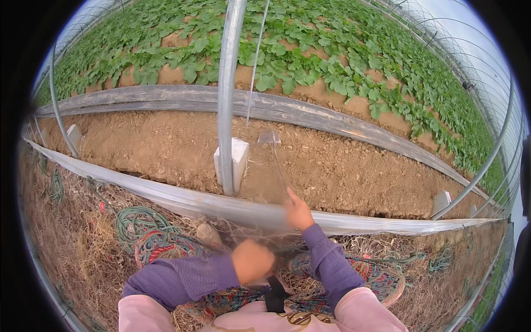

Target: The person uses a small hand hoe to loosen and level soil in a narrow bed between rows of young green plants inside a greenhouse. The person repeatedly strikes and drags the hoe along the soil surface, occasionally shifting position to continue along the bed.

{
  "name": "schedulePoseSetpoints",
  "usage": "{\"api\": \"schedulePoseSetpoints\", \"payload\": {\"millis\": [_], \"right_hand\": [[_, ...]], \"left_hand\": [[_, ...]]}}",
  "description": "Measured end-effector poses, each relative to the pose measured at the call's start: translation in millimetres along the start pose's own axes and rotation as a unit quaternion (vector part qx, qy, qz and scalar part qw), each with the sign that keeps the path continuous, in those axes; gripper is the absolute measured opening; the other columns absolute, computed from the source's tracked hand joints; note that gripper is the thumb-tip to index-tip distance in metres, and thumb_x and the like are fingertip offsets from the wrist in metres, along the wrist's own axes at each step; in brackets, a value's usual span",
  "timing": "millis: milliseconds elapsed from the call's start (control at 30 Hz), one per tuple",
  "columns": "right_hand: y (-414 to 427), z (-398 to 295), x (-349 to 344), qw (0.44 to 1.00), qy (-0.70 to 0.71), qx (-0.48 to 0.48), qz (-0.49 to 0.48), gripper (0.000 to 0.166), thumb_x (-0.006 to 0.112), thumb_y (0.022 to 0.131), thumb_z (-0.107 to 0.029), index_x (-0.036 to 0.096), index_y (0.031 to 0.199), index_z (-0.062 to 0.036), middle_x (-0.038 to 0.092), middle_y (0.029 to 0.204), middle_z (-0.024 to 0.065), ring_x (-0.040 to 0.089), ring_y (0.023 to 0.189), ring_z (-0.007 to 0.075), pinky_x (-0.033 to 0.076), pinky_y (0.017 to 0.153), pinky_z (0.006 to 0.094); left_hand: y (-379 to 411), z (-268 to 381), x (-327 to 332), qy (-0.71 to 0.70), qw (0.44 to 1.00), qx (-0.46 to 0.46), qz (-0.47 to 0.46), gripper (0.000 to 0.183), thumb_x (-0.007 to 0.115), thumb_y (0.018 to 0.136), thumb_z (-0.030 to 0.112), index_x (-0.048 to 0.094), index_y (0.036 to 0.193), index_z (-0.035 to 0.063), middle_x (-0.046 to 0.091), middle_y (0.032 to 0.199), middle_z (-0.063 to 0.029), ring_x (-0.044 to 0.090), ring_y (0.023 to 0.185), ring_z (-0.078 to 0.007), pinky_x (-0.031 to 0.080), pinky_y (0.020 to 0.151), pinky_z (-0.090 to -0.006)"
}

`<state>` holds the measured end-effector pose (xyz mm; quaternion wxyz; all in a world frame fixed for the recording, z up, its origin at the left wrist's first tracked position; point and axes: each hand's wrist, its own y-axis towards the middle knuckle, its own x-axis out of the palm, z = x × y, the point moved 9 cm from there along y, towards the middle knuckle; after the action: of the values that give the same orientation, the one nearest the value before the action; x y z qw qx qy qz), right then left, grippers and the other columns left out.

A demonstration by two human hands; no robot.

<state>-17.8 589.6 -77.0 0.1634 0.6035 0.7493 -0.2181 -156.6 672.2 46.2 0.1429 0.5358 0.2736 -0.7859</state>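
My right hand grips the thin handle of a long-handled hoe, above a low white plastic sheet edge. The hoe's flat metal blade rests at the bare brown soil, right of a white concrete block. Closer to my body, my left hand is curled into a fist, apparently around the rear of the handle. Motion blur smears this hand and hides that part of the handle.
A galvanized steel post stands against the block. Beyond the soil strip, a rolled plastic film borders leafy green plants. The plastic sheet crosses before me. Coiled green rope lies in dry grass near my patterned trouser legs.
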Motion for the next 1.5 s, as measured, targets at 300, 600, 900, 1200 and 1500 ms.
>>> {"api": "schedulePoseSetpoints", "payload": {"millis": [300, 600, 900, 1200, 1500], "right_hand": [[59.4, 9.0, 4.7, 0.991, -0.066, 0.119, -0.022, 0.043, 0.047, 0.079, -0.011, 0.040, 0.122, -0.0082, 0.051, 0.108, 0.0226, 0.051, 0.100, 0.0300, 0.040, 0.082, 0.0294], [21.6, -10.0, -9.1, 0.995, -0.033, -0.044, 0.083, 0.043, 0.048, 0.078, -0.013, 0.041, 0.121, -0.0113, 0.056, 0.079, 0.0253, 0.055, 0.075, 0.0387, 0.043, 0.068, 0.0379], [17.7, 32.9, -3.7, 0.982, -0.069, -0.141, 0.101, 0.044, 0.048, 0.079, -0.014, 0.039, 0.123, -0.0149, 0.056, 0.087, 0.0255, 0.057, 0.079, 0.0350, 0.043, 0.070, 0.0376], [18.2, 2.0, -38.2, 0.993, -0.051, 0.014, 0.106, 0.047, 0.048, 0.079, -0.013, 0.037, 0.124, -0.0154, 0.054, 0.071, 0.0244, 0.056, 0.063, 0.0342, 0.044, 0.062, 0.0364], [-21.4, 76.7, -27.9, 0.994, -0.045, 0.083, 0.060, 0.043, 0.046, 0.080, -0.011, 0.039, 0.122, -0.0046, 0.049, 0.111, 0.0228, 0.049, 0.104, 0.0292, 0.039, 0.084, 0.0303]], "left_hand": [[2.8, -2.4, 2.0, -0.044, 0.999, 0.001, -0.016, 0.019, 0.054, 0.067, 0.018, 0.052, 0.079, 0.0030, 0.056, 0.064, -0.0071, 0.058, 0.060, -0.0215, 0.043, 0.054, -0.0318], [-1.1, 5.1, 0.3, -0.031, 0.999, 0.013, 0.007, 0.017, 0.052, 0.067, 0.015, 0.052, 0.079, 0.0030, 0.057, 0.065, -0.0080, 0.058, 0.061, -0.0213, 0.043, 0.054, -0.0310], [2.5, 3.5, -11.8, -0.011, 0.999, 0.005, 0.030, 0.016, 0.050, 0.069, 0.016, 0.052, 0.078, 0.0032, 0.055, 0.063, -0.0069, 0.057, 0.056, -0.0202, 0.042, 0.053, -0.0303], [-4.0, 7.2, -7.7, -0.017, 0.998, 0.010, 0.052, 0.014, 0.050, 0.070, 0.016, 0.052, 0.078, 0.0043, 0.054, 0.060, -0.0054, 0.056, 0.055, -0.0195, 0.040, 0.052, -0.0297], [-5.2, 4.6, -5.8, -0.023, 0.999, 0.009, 0.038, 0.014, 0.048, 0.071, 0.015, 0.053, 0.079, 0.0043, 0.055, 0.064, -0.0060, 0.057, 0.059, -0.0200, 0.041, 0.054, -0.0303]]}}
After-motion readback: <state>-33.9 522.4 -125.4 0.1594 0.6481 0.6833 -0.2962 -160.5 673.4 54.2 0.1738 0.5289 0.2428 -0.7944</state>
